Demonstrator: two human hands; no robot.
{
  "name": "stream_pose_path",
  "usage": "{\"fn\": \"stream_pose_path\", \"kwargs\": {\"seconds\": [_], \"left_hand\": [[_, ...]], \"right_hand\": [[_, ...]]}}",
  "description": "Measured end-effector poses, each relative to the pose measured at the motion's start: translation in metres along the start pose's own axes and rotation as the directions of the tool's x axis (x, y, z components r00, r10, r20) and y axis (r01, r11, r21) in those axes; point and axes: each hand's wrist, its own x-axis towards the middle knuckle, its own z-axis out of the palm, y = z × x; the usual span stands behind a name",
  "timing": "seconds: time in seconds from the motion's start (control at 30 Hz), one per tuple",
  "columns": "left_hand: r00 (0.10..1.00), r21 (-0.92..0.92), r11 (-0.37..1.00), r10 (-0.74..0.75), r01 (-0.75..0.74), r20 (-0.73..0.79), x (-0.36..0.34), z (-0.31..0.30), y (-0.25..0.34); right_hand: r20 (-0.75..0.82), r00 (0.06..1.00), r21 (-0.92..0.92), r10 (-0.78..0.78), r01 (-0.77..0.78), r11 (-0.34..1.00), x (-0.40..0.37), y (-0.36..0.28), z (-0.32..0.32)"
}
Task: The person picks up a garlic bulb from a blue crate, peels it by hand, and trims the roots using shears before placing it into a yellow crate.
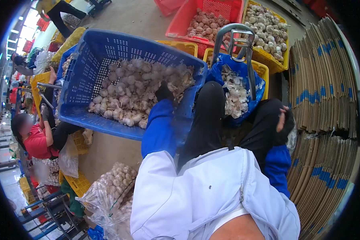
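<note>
**Desk:** Where do the hands stand?

**Photographer:** The left hand [164, 93], in a dark glove, reaches into a blue perforated plastic crate [78, 80], touching the heap of garlic bulbs [126, 80] and loose papery skins [184, 78]. The fingers appear sunk in the heap; how far they are spread, or whether they grip a bulb, I cannot tell.

**Desk:** And the other?

**Photographer:** The right hand [284, 124], gloved with its fingertips exposed, is beside the right knee [266, 116]. The fingers look partly curled, perhaps with nothing in them, though motion blur leaves both the opening and any hold uncertain.

**Desk:** How far along is the work?

**Photographer:** Partway, by my judgement. A blue plastic bag [261, 83] between the knees, under a metal handle [250, 60], holds a pile of shed skins [234, 98]. Many bulbs lie in the blue crate, mixed with skins at the end nearest the bag, so plenty appears left.

**Desk:** Anything around them?

**Photographer:** Bulbs fill much of a red crate [180, 24] and a yellow crate [274, 66] ahead. A clear plastic bag [102, 200] of bulbs sits at left, cardboard stacks [324, 80] at right. A co-worker in red [40, 142] sits beyond the blue crate.
</note>
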Motion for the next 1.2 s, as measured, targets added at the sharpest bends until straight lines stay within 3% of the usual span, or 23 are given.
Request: {"fn": "stream_pose_path", "kwargs": {"seconds": [0.03, 0.07, 0.1, 0.13, 0.17, 0.2, 0.27, 0.33, 0.37, 0.4, 0.5, 0.53, 0.6, 0.7, 0.73, 0.83, 0.9, 1.0, 1.03, 1.07, 1.1, 1.13, 1.2], "left_hand": [[1.0, -0.075, 0.997, 0.019, -0.02, -0.016, -0.002, -0.002, 0.0], [0.998, -0.205, 0.977, 0.046, -0.054, -0.04, -0.004, -0.002, -0.001], [0.989, -0.522, 0.84, 0.11, -0.147, -0.102, 0.001, 0.014, -0.004], [0.971, -0.768, 0.596, 0.172, -0.234, -0.163, 0.006, 0.031, -0.007], [0.949, -0.916, 0.275, 0.2, -0.292, -0.243, 0.01, 0.042, -0.005], [0.949, -0.965, 0.136, 0.256, -0.225, -0.185, 0.002, 0.024, 0.01], [0.916, -0.99, -0.133, 0.391, -0.042, -0.091, -0.033, -0.051, 0.063], [0.895, -0.998, -0.058, 0.442, -0.032, -0.055, -0.059, -0.081, 0.1], [0.882, -0.999, -0.021, 0.471, -0.029, -0.035, -0.072, -0.093, 0.119], [0.862, -0.973, 0.041, 0.473, -0.228, -0.182, -0.086, -0.105, 0.138], [0.869, -0.937, 0.168, 0.452, -0.307, -0.204, -0.121, -0.121, 0.182], [0.878, -0.959, 0.06, 0.422, -0.276, -0.227, -0.128, -0.117, 0.189], [0.853, -0.996, -0.025, 0.513, -0.091, -0.091, -0.132, -0.115, 0.194], [0.814, -0.977, 0.013, 0.555, -0.213, -0.17, -0.151, -0.15, 0.208], [0.81, -0.977, 0.024, 0.564, -0.21, -0.16, -0.155, -0.154, 0.214], [0.801, -0.991, 0.07, 0.597, -0.115, -0.05, -0.158, -0.15, 0.226], [0.777, -0.994, 0.108, 0.624, 0.014, 0.079, -0.154, -0.142, 0.232], [0.844, -0.99, 0.109, 0.521, 0.088, 0.132, -0.155, -0.148, 0.245], [0.852, -0.993, 0.115, 0.52, -0.008, 0.053, -0.148, -0.138, 0.244], [0.854, -0.987, 0.118, 0.519, -0.106, -0.029, -0.134, -0.117, 0.24], [0.849, -0.972, 0.121, 0.517, -0.203, -0.113, -0.122, -0.099, 0.234], [0.84, -0.998, -0.014, 0.541, 0.059, 0.042, -0.114, -0.09, 0.229], [0.796, -0.995, 0.057, 0.597, 0.081, 0.099, -0.081, -0.039, 0.213]], "right_hand": [[0.031, 0.995, 0.003, -0.099, 0.099, 0.995, 0.001, -0.022, 0.025], [0.118, 0.975, -0.121, -0.189, 0.203, 0.972, 0.004, -0.041, 0.037], [0.203, 0.94, -0.225, -0.275, 0.319, 0.921, 0.007, -0.06, 0.05], [0.354, 0.884, -0.425, -0.307, 0.444, 0.789, 0.011, -0.074, 0.055], [0.324, 0.914, -0.286, -0.245, 0.341, 0.895, 0.0, -0.052, 0.074], [0.302, 0.937, -0.136, -0.176, 0.225, 0.965, -0.012, -0.03, 0.093], [0.474, 0.88, 0.035, 0.034, -0.058, 0.998, -0.006, -0.056, 0.116], [0.515, 0.857, 0.108, -0.015, -0.047, 0.993, -0.009, -0.053, 0.148], [0.531, 0.847, 0.055, 0.002, -0.037, 0.998, -0.006, -0.078, 0.152], [0.545, 0.838, 0.001, 0.023, -0.028, 1.0, -0.001, -0.101, 0.154], [0.238, 0.956, 0.082, -0.172, 0.157, 0.984, 0.004, -0.088, 0.179], [0.204, 0.978, 0.266, -0.048, -0.009, 0.964, 0.003, -0.075, 0.185], [0.199, 0.968, 0.544, 0.154, -0.24, 0.804, 0.004, -0.062, 0.19], [0.192, 0.934, 0.683, 0.302, -0.349, 0.642, 0.004, -0.09, 0.167], [0.367, 0.863, 0.79, 0.347, -0.486, 0.375, -0.002, -0.074, 0.17], [0.319, 0.909, 0.838, 0.268, -0.403, 0.369, -0.006, -0.071, 0.171], [0.342, 0.887, 0.824, 0.309, -0.442, 0.356, -0.016, -0.028, 0.186], [0.387, 0.876, 0.742, 0.288, -0.482, 0.466, -0.01, -0.019, 0.179], [0.406, 0.874, 0.699, 0.269, -0.486, 0.524, -0.004, -0.026, 0.17], [0.333, 0.929, 0.479, 0.163, -0.316, 0.819, 0.004, -0.032, 0.155], [0.3, 0.954, 0.182, 0.031, -0.089, 0.979, 0.012, -0.037, 0.136], [0.312, 0.944, -0.142, -0.107, 0.157, 0.977, 0.018, -0.038, 0.122], [0.057, 0.96, -0.262, -0.275, 0.28, 0.924, 0.034, -0.035, 0.113]]}}
